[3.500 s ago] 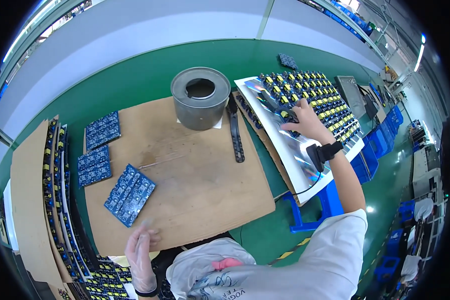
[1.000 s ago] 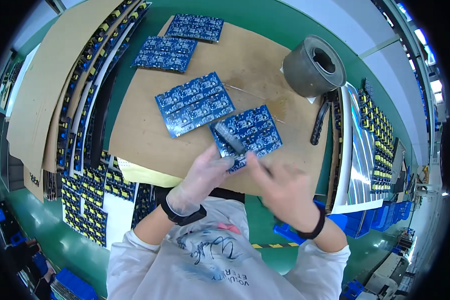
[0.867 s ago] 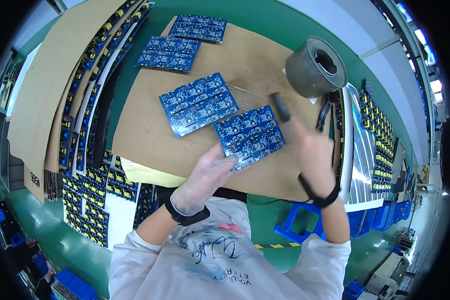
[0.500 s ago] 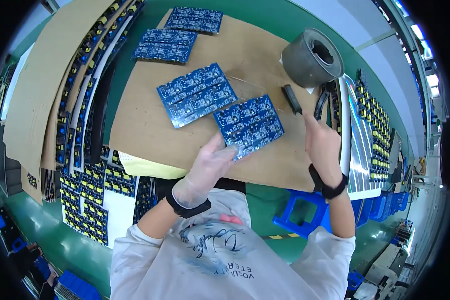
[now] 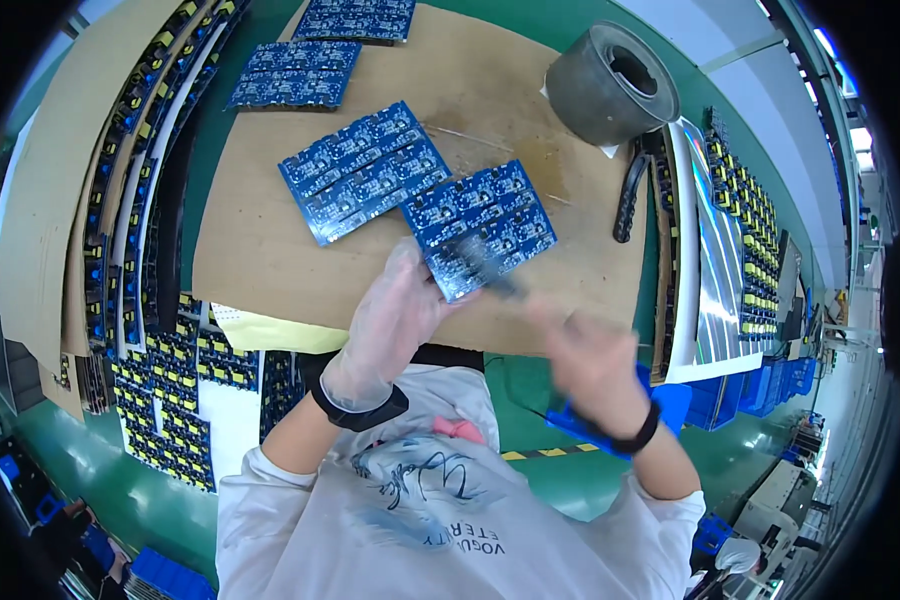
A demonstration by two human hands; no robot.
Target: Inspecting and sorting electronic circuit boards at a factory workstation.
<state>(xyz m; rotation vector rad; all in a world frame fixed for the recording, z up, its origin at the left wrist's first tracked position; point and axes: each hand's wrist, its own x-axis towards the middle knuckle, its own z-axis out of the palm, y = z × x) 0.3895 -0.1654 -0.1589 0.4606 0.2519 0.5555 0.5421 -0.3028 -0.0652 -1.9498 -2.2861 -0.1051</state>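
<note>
My left hand [image 5: 390, 315], in a thin clear glove, is closed on the lower left edge of a blue circuit board panel [image 5: 495, 205]. My right hand [image 5: 590, 360] is smeared by motion and grips a dark brush [image 5: 495, 275], whose blurred head lies over the panel's lower part. Whether the bristles touch the surface cannot be made out. Just left of the held panel, a second blue panel [image 5: 365, 170] rests on brown cardboard [image 5: 260, 220], close to it or slightly overlapped.
Two more blue panels [image 5: 295, 75] lie at the far left. A grey metal canister [image 5: 595, 90] with a round opening stands far right, a black-handled tool [image 5: 628, 200] nearby. Boards with yellow parts [image 5: 165, 400] are stacked left; a blue stool [image 5: 670, 405] is below right.
My right hand has swung left and nearer from beside the black-handled tool, bringing the dark brush over the held panel. My left hand keeps its hold; the whole view has shifted slightly.
</note>
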